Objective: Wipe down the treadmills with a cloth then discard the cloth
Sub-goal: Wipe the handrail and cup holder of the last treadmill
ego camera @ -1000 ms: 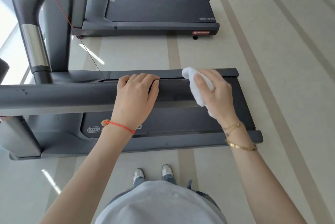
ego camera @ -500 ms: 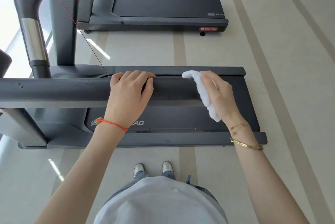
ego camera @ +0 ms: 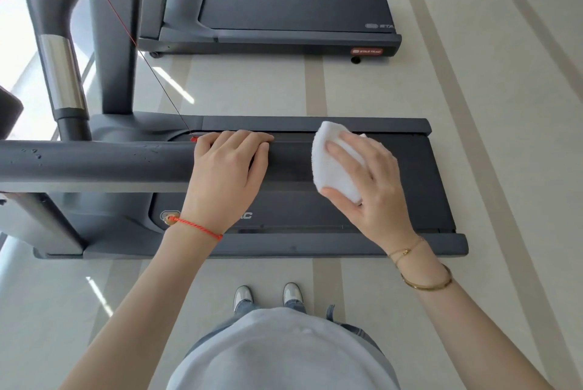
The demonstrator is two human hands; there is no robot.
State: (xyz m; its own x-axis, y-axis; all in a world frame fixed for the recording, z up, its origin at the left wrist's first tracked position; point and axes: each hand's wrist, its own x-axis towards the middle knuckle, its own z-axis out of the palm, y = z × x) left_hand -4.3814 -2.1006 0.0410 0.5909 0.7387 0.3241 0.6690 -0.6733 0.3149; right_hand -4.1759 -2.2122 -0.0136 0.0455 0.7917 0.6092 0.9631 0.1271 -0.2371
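Note:
I stand beside the near treadmill [ego camera: 441,241], whose dark grey handrail [ego camera: 94,162] runs across the view from the left. My left hand [ego camera: 228,172] lies over the rail with its fingers curled across the top. A folded white cloth [ego camera: 331,169] wraps the rail's right end. My right hand [ego camera: 369,178] grips that cloth, fingers across its top and thumb under its lower edge. The rail end itself is hidden by the cloth.
A second treadmill [ego camera: 284,8] stands parallel further ahead. At the left rise the upright post [ego camera: 63,74] and console with a red safety cord [ego camera: 142,52]. Pale striped floor [ego camera: 504,137] lies to the right. My shoes [ego camera: 268,295] stand just short of the near treadmill's side rail.
My right hand has turned over the cloth, which now sits bunched on the rail end rather than hanging down. The left hand has stayed on the rail.

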